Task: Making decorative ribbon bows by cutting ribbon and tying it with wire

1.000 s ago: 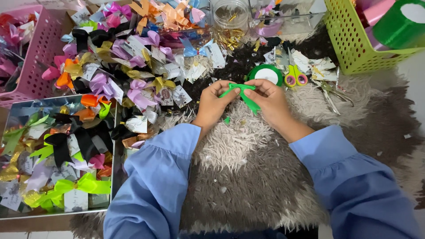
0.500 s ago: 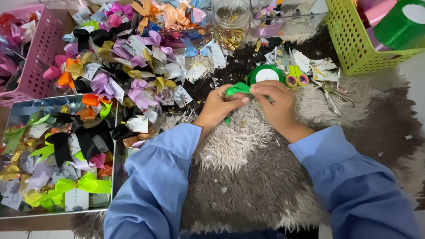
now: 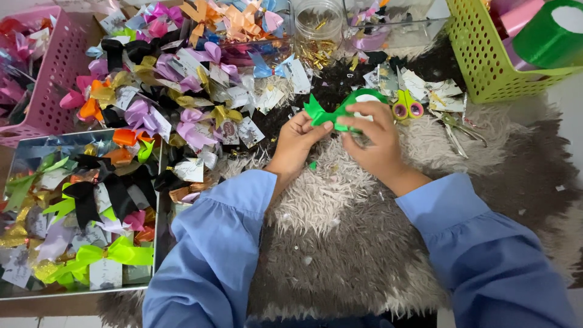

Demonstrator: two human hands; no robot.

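Observation:
My left hand (image 3: 299, 141) pinches one end of a green ribbon bow (image 3: 323, 115) over a shaggy grey rug (image 3: 340, 243). My right hand (image 3: 375, 141) grips the bow's other end, fingers curled around the folded middle. Both hands are close together, just in front of a green tape roll (image 3: 366, 97). Small scissors with pink and yellow handles (image 3: 407, 107) lie right of my right hand. Blue sleeves cover both arms.
A heap of coloured ribbon bows (image 3: 182, 79) lies at the back left. A clear tray of bows (image 3: 73, 212) sits at the left, a pink basket (image 3: 45, 85) behind it. A yellow-green basket (image 3: 486, 54) holds a large green ribbon roll (image 3: 549, 36). A glass jar (image 3: 317, 30) stands at the back.
Both hands have shifted slightly up and away with the green ribbon. The ribbon went from a loose strip to a folded bow shape held between the fingers.

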